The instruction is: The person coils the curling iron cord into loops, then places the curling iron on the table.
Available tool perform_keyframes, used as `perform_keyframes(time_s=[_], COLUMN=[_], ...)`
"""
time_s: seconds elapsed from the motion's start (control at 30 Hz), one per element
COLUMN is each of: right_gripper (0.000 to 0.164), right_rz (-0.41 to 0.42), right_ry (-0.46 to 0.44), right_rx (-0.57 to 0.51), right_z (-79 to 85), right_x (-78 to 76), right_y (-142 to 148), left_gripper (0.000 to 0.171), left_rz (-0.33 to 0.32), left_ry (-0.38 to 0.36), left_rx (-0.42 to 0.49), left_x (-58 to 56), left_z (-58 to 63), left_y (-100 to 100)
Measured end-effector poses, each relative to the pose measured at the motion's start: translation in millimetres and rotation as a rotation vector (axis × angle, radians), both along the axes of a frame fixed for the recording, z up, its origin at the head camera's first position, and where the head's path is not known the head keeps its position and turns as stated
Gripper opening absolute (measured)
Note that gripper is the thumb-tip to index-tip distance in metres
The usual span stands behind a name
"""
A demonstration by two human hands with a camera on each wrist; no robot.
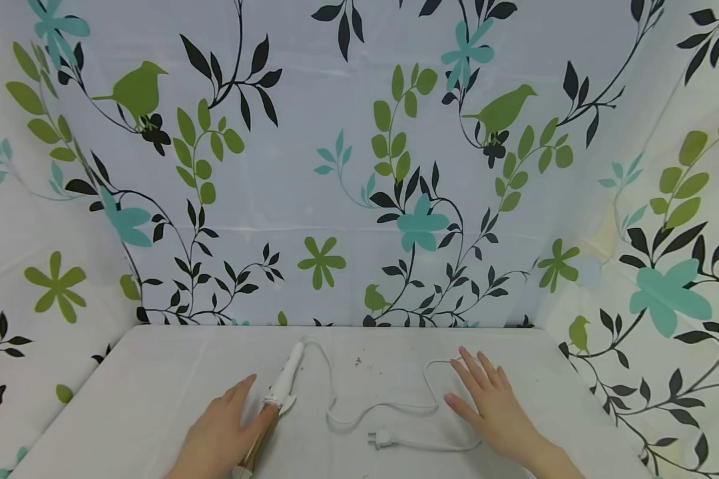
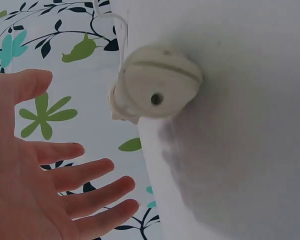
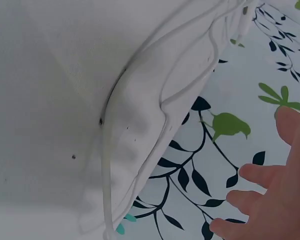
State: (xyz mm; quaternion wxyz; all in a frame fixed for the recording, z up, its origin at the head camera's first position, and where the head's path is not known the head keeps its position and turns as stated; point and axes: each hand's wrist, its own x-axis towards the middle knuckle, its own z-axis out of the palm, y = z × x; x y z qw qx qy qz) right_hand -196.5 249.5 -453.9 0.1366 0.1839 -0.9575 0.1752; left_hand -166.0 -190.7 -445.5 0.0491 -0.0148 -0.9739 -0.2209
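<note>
A curling iron (image 1: 285,378) with a white handle and a gold barrel lies on the white table, its handle toward the back wall. My left hand (image 1: 226,426) is beside the barrel, the thumb overlapping it in the head view. The left wrist view shows the fingers (image 2: 92,175) spread and apart from the iron's round, pale tip (image 2: 172,85). My right hand (image 1: 496,404) hovers with straight fingers around the right part of the white cord (image 1: 389,404). In the right wrist view, that cord (image 3: 106,175) runs well away from the fingers. Neither hand grips anything.
The white two-pin plug (image 1: 385,439) lies between the hands, pointing left. Cord loops cross the middle of the table (image 1: 216,352). Behind and at both sides hangs cloth (image 1: 287,166) printed with leaves, birds and flowers. Small dark specks mark the tabletop.
</note>
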Motion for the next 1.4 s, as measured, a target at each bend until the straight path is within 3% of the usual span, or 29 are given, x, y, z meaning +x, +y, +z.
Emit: perform_keyframes(time_s=[0.2, 0.53, 0.73, 1.0, 1.2, 1.4], right_gripper=[0.062, 0.066, 0.068, 0.066, 0.064, 0.067], right_rz=[0.024, 0.056, 0.058, 0.076, 0.090, 0.116], right_ry=[0.042, -0.084, -0.167, -0.157, -0.172, -0.223], right_rx=[0.012, -0.045, -0.049, -0.100, -0.126, -0.146], right_z=[-4.8, -1.2, 2.8, 5.7, 11.4, 12.1], right_x=[7.2, 16.1, 17.5, 19.6, 19.5, 20.0], right_y=[-9, -33, -41, -57, -73, -82], left_gripper=[0.093, 0.087, 0.081, 0.083, 0.079, 0.080], left_rz=[0.007, 0.029, 0.026, 0.050, 0.059, 0.069], left_ry=[-0.059, -0.118, -0.158, -0.215, -0.192, -0.250], left_rx=[-0.014, -0.020, -0.008, 0.025, 0.036, -0.025], left_x=[0.0, -4.7, -5.1, -6.4, -8.3, -8.6], left_z=[-4.6, -11.2, -8.1, -1.5, 4.4, 0.5], left_y=[10, 10, 12, 18, 24, 26])
